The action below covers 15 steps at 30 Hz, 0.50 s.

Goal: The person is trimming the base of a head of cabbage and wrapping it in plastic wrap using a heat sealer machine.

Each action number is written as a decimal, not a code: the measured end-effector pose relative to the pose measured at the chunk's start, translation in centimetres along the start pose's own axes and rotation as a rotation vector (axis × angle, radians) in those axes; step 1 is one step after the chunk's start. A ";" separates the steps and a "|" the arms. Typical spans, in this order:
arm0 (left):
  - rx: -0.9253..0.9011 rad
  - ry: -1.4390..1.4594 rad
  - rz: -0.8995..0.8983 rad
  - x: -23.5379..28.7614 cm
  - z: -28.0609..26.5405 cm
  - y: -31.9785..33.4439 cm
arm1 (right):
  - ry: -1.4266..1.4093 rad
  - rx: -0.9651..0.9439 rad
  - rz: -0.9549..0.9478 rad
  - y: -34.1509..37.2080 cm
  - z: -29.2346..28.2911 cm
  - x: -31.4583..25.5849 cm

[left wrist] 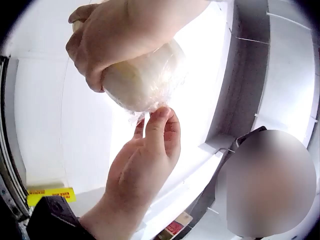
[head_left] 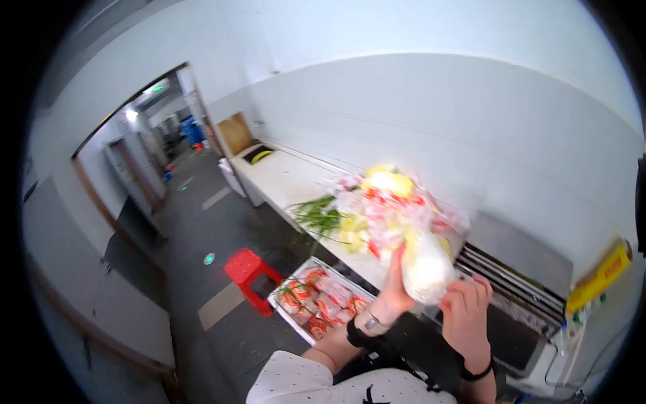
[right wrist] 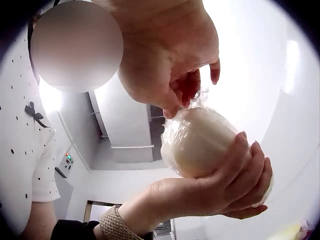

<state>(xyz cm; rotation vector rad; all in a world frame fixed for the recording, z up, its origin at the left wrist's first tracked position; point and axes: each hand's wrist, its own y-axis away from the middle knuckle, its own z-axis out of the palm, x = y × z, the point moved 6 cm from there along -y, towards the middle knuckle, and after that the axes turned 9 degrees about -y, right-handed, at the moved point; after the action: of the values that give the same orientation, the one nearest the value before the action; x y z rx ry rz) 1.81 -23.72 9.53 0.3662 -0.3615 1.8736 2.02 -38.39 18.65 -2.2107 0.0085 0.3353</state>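
A pale, white-stemmed napa cabbage [head_left: 428, 268], wrapped in clear cling film, is held up in front of the body, over the counter's front edge. My left hand [head_left: 393, 291] grips it from the side, fingers curled round it in the right wrist view. At the cabbage's base, my right hand [head_left: 465, 306] pinches the gathered end of the cling film [left wrist: 136, 117] between thumb and fingers. In the right wrist view, the film [right wrist: 172, 131] lies wrinkled and shiny over the base, close under the right hand's fingertips.
Bagged vegetables [head_left: 397, 209] with red-printed wrapping are heaped on the white counter [head_left: 289, 178], beside long green stalks [head_left: 316, 215]. Below stand a white crate [head_left: 291, 322] of red-printed packages and a red stool [head_left: 249, 273]. A metal appliance [head_left: 518, 262] and yellow box [head_left: 601, 275] are at right.
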 end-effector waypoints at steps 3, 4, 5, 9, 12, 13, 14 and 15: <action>0.140 -0.070 0.040 1.8 -0.9 1.6 | -0.106 -0.097 0.023 0.6 1.6 0.3; 0.181 -0.071 0.037 2.1 -1.2 2.1 | -0.164 -0.127 0.002 0.7 2.1 0.1; 0.197 -0.071 0.053 2.6 -1.5 2.4 | -0.219 -0.159 -0.014 0.9 2.6 0.0; 0.281 -0.095 0.138 4.2 -2.8 4.5 | -0.251 -0.168 -0.093 0.7 3.9 -1.1; 0.281 -0.080 0.192 4.8 -3.2 5.4 | -0.273 -0.129 -0.151 0.6 4.4 -1.9; 0.253 -0.099 0.225 5.1 -3.2 5.7 | -0.279 -0.126 -0.156 0.7 4.5 -2.2; 0.224 -0.116 0.249 5.4 -3.4 5.8 | -0.305 -0.109 -0.203 0.7 4.2 -2.4; 0.195 -0.130 0.261 5.6 -2.8 5.9 | -0.394 -0.058 -0.249 1.0 3.3 -3.0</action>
<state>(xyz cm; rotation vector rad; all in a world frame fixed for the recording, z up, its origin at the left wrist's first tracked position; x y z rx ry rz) -5.73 -19.63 8.92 0.5978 -0.3266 2.1534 -1.75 -36.77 16.63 -2.1367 -0.4911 0.6291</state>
